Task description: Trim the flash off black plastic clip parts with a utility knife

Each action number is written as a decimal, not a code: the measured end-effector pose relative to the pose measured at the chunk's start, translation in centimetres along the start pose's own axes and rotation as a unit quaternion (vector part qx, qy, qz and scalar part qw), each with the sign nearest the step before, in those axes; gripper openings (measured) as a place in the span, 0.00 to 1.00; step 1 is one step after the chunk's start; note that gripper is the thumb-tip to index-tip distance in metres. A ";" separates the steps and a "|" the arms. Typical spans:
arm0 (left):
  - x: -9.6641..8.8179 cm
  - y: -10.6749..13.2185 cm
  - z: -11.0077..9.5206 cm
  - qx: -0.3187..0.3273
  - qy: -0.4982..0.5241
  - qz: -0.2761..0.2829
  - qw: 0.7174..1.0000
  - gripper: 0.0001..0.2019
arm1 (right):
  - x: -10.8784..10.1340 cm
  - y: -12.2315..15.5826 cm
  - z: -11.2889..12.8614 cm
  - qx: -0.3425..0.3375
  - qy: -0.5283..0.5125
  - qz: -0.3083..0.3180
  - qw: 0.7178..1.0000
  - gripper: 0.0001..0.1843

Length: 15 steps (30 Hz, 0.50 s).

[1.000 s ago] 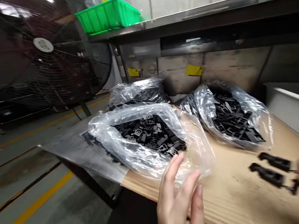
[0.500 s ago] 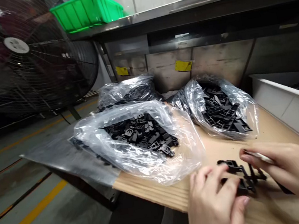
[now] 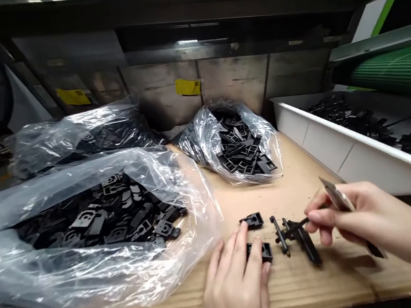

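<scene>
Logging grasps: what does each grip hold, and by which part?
The right grip holds a black branched piece by one end and a blade-like tool by its middle. The left grip lies on a small black part; hold unclear.

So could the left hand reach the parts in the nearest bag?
Probably yes: the left hand is beside the open bag, whose black parts lie exposed; only its loose plastic rim seems to be between.

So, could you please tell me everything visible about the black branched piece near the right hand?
The branched piece is black and looks like plastic, with thin bars, a crosspiece and one broader, elongated part slanting toward the near side. The right hand pinches its stem. It is right of two small black parts; whether it touches the tabletop is unclear.
</scene>
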<state>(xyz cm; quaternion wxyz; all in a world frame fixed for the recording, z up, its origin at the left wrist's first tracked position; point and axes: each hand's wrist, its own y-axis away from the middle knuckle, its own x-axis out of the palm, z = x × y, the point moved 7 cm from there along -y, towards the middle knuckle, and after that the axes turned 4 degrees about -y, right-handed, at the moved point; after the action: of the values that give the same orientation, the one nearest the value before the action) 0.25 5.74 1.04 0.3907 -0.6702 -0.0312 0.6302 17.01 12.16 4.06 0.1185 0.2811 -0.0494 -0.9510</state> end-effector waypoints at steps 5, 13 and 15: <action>0.1 0.1 0.1 0.008 0.006 0.007 1.000 0.17 | 0.5 1.2 -1.5 0.031 -0.047 -0.017 0.998 0.12; 0.1 0.1 1.5 -0.070 0.082 0.010 0.994 0.14 | -8.0 5.7 -0.7 -0.056 -0.011 -0.326 0.944 0.15; 0.3 0.2 1.5 -0.043 0.081 0.004 0.996 0.15 | -9.4 8.0 -1.5 -0.084 0.047 -0.440 0.893 0.14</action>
<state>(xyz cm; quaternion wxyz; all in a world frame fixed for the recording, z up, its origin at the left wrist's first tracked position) -1.12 6.48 0.78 0.3602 -0.7357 -0.0239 0.5731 27.10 6.79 9.03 -0.2869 0.3073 0.1649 -0.8922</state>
